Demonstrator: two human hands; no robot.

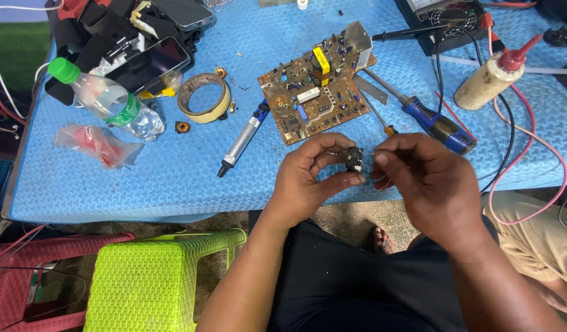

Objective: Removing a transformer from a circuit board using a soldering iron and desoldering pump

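Black part [354, 158] sits pinched between thumb and fingers of the left hand [311, 178], over the blue mat's [142, 184] near edge. Right hand [428, 178] touches its side, fingertips pressed together on something too small to tell. Circuit board [317, 89] and screwdriver [428, 120] lie just beyond

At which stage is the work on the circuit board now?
Done: the circuit board lies bare on the blue mat, tools beside it. In hand: the left hand pinches a small black component; the right hand works at it. Left: the component is not on the board.
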